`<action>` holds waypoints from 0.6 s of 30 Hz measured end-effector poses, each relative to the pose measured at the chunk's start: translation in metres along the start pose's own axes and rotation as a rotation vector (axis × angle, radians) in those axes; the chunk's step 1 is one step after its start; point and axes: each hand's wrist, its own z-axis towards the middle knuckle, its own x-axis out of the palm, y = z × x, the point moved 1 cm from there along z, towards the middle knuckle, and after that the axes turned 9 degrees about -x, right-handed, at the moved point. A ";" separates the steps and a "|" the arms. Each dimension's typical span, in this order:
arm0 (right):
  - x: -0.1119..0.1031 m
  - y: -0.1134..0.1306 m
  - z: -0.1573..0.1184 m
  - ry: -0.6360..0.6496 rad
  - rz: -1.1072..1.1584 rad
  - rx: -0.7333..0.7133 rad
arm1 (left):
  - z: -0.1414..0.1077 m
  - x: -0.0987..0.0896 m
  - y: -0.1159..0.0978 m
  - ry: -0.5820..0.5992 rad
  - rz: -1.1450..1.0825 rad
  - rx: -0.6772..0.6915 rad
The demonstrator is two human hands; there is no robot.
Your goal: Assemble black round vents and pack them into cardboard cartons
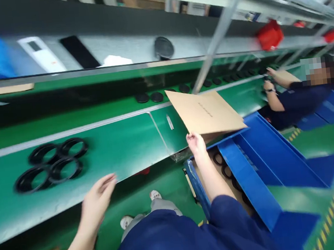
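Observation:
My right hand (196,142) pinches the near left corner of a flat brown cardboard sheet (206,113) with small printed text. A second layer shows at the sheet's right edge. The sheet lies tilted over the green bench (121,145) and the edge of a blue box (247,176). My left hand (100,197) hovers at the bench's front edge, fingers loosely stretched and nothing visible in them. Left of it, several black rings (24,182) are grouped on the bench. More black rings (226,171) lie inside the blue box, partly hidden by its flap and my right arm.
Black round discs (156,97) line the green strip behind the bench. A slanted metal post (219,32) rises by the sheet. The shelf (129,45) above carries a black round part (163,48) and a red bin (270,35). A co-worker (298,95) works at the right.

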 end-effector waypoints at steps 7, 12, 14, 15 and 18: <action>-0.023 -0.113 -0.220 0.978 -0.331 0.588 | -0.028 0.047 -0.023 0.314 -1.001 -0.030; -0.046 -0.158 -0.233 1.337 -0.546 0.742 | -0.067 -0.047 0.065 0.043 -1.100 0.038; -0.038 -0.170 -0.230 1.343 -0.576 0.704 | -0.114 -0.087 0.113 -0.061 -1.152 0.040; -0.030 -0.174 -0.231 1.328 -0.584 0.666 | -0.141 -0.105 0.138 -0.120 -1.185 0.034; 0.015 -0.184 -0.258 1.348 -0.618 0.562 | -0.226 -0.151 0.214 -0.325 -1.291 0.018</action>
